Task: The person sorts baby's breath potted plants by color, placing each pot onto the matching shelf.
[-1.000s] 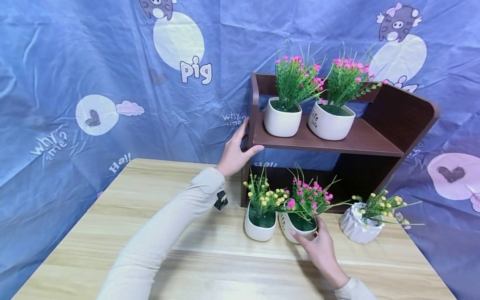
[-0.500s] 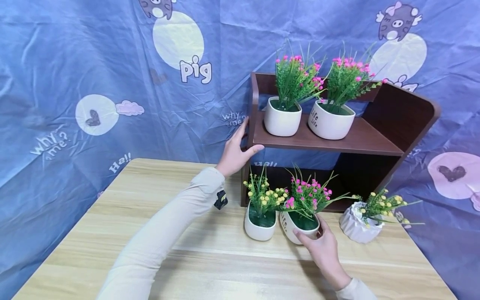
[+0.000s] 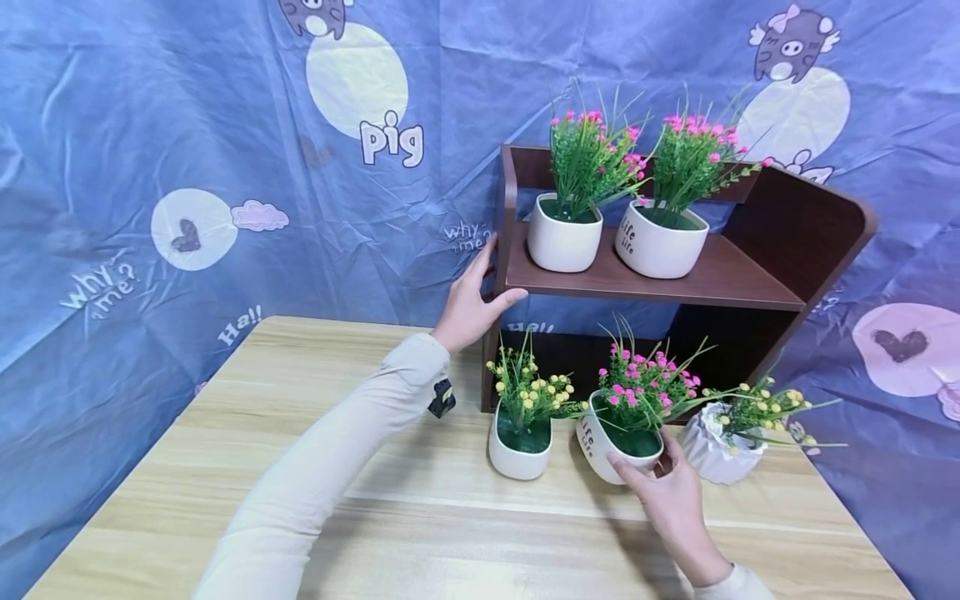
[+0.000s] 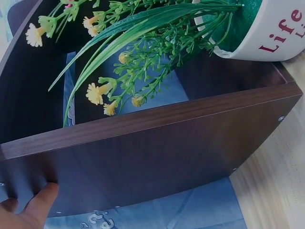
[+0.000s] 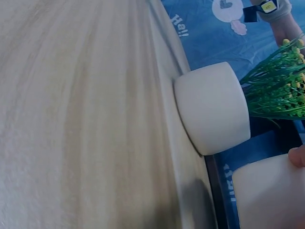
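Note:
My right hand [image 3: 671, 500] grips a white "Life" pot of pink flowers [image 3: 626, 429] by its near right side, thumb at the front and fingers behind the rim. The pot tilts in front of the dark brown desktop shelf [image 3: 652, 290]. My left hand [image 3: 472, 304] rests on the shelf's left side panel, fingers straight and thumb at the front edge of the upper board. In the left wrist view its fingers [image 4: 40, 205] touch the panel's outer face. A white pot of yellow flowers [image 3: 521, 454] stands on the table just left of the held pot.
Two white pots with pink flowers, a left one [image 3: 565, 246] and a right one [image 3: 663, 250], stand on the upper board. A ribbed white pot with yellow flowers [image 3: 723, 450] is close right of my right hand. A blue printed cloth [image 3: 360, 250] hangs behind the wooden table [image 3: 420, 533].
My right hand has moved right with the pot of pink flowers, away from the yellow-flower pot and toward the ribbed one. The left hand has stayed on the shelf.

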A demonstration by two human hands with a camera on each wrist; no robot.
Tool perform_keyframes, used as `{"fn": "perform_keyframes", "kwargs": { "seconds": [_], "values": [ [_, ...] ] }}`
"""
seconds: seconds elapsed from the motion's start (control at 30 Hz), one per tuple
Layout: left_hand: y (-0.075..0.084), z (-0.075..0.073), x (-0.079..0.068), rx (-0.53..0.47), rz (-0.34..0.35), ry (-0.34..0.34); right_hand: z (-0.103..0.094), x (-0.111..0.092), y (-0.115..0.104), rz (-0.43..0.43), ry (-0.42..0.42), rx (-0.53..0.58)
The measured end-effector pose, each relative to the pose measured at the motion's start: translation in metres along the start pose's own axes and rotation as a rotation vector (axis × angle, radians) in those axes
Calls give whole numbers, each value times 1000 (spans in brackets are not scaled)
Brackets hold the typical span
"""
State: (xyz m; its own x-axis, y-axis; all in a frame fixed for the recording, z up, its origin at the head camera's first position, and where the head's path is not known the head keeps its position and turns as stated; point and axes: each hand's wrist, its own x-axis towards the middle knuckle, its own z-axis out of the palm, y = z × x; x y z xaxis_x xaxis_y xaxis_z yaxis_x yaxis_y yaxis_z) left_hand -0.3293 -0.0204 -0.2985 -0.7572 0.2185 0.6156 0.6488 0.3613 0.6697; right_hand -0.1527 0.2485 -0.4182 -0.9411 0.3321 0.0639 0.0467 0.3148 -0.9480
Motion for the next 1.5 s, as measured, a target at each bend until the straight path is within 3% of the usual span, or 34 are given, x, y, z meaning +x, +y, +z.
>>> {"fn": "perform_keyframes", "kwargs": {
  "seconds": [0.27, 0.5, 0.93, 1.17, 1.33, 1.5],
  "values": [
    [-1, 1, 0, 7, -6, -1, -15, 1, -12, -11, 4, -13],
    [0, 1, 0, 7, -12, -1, -29, 6, -20, -91, 107, -16],
    [0, 1, 0, 3, 4, 1, -54, 7, -46, -88, 213, 125],
    [1, -1, -1, 7, 0, 4, -67, 6, -65, -128, 315, 75],
    [1, -1, -3, 10, -6, -12, -76, 5, -76, -126, 335, 204],
    [1, -1, -1, 9, 12, 0, -82, 5, -84, -137, 371, 257]
  ]
}}
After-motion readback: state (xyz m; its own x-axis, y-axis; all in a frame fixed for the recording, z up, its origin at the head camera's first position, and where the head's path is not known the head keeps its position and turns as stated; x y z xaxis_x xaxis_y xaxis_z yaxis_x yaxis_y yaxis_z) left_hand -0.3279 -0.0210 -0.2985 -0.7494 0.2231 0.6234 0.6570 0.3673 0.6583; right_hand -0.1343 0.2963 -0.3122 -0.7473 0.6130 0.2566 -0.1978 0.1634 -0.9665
